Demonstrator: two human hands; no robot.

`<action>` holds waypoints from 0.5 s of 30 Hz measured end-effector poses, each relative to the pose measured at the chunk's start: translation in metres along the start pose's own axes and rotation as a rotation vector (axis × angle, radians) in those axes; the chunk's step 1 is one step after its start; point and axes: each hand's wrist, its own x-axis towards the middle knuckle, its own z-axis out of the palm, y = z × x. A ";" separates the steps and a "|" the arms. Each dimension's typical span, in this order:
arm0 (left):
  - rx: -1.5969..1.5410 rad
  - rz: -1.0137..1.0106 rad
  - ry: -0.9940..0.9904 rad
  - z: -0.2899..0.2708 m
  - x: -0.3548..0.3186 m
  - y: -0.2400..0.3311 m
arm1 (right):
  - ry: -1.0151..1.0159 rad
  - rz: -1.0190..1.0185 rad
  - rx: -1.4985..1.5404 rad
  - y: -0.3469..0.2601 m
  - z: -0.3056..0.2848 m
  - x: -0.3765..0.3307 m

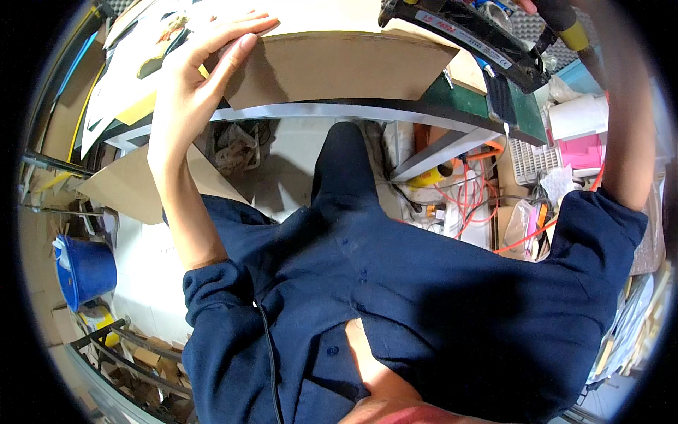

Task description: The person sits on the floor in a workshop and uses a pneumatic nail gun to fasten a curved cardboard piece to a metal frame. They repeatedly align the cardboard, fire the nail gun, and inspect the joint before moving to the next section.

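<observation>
A brown board lies along the front edge of the workbench, its long far edge meeting a pale sheet. At the left end of that edge is my left hand, thumb and stretched fingers pressed together on the board. Over the board's right end hangs a black nail gun with a long, tilted magazine. My right hand is at its black and yellow handle, mostly cut off by the top edge of the view. Its fingers show only in part.
The green workbench top has a pale metal frame. A brown sheet leans below its left side. A blue bucket and a black metal rack stand at left. Tangled orange cables and a white basket lie at right.
</observation>
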 end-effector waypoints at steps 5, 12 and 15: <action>0.186 -0.075 0.005 0.010 0.008 0.032 | 0.135 -0.028 0.182 0.057 -0.004 -0.023; 0.322 0.105 0.133 0.080 0.052 0.067 | 0.515 0.320 0.041 0.186 0.044 -0.064; 0.293 -0.037 0.047 0.087 0.052 0.055 | 0.534 0.445 0.147 0.232 0.082 -0.071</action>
